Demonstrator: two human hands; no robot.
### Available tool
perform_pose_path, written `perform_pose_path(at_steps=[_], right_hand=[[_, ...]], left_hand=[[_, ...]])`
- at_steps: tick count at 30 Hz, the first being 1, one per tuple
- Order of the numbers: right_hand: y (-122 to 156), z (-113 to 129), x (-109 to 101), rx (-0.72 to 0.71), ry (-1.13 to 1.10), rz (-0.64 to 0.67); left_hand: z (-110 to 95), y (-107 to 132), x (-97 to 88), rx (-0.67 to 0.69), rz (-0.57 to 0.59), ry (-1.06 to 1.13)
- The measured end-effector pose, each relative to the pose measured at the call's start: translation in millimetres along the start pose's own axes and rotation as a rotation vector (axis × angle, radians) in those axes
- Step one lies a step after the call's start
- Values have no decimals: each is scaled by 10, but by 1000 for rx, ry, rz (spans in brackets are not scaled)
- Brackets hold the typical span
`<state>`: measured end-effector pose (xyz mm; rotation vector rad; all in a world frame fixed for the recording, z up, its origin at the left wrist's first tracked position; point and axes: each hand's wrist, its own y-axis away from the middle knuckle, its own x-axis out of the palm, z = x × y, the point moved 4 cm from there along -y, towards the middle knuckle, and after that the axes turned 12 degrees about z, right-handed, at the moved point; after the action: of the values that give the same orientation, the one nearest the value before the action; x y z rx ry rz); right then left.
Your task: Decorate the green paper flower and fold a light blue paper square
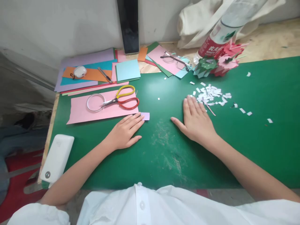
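My left hand (125, 131) lies flat and open on the green mat (257, 147), its fingertips touching a small lilac paper square (145, 116) beside a pink sheet (103, 109). On that sheet lie scissors (123, 99) with one yellow and one red handle, and a clear tape ring (95, 102). My right hand (195, 120) rests palm down, fingers stretched out, holding nothing. Its fingertips reach the edge of a heap of small white paper scraps (212, 95).
Coloured paper sheets (93, 70) are piled at the back left with a white device and a craft knife on them. Glasses (177, 60), a plastic bottle (225, 29) and folded paper flowers (217, 62) sit at the back. A white power bank (57, 157) lies at the left edge.
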<state>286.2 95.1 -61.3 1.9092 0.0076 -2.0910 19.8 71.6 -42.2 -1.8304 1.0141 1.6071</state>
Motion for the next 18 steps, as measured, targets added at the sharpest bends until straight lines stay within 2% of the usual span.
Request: perform_pose_path(at_steps=[2, 4, 6, 8, 10, 13, 18], right_hand=[[-67, 23, -67, 20, -2, -89], [-147, 197, -112, -154, 37, -149], [-254, 404, -106, -383, 84, -122], [-403, 498, -96, -453, 82, -90], [-567, 475, -93, -419, 69, -55], [-739, 259, -108, -257, 29, -16], [-700, -150, -108, -24, -38, -73]], left_hand=[[-45, -88, 13, -54, -24, 6], [-85, -171, 31, -120, -37, 4], [-119, -238, 43, -180, -57, 11], [-148, -299, 52, -219, -70, 20], [-167, -367, 57, -250, -73, 38], [-169, -515, 49, -292, -78, 64], [-104, -903, 4, -306, -89, 82]])
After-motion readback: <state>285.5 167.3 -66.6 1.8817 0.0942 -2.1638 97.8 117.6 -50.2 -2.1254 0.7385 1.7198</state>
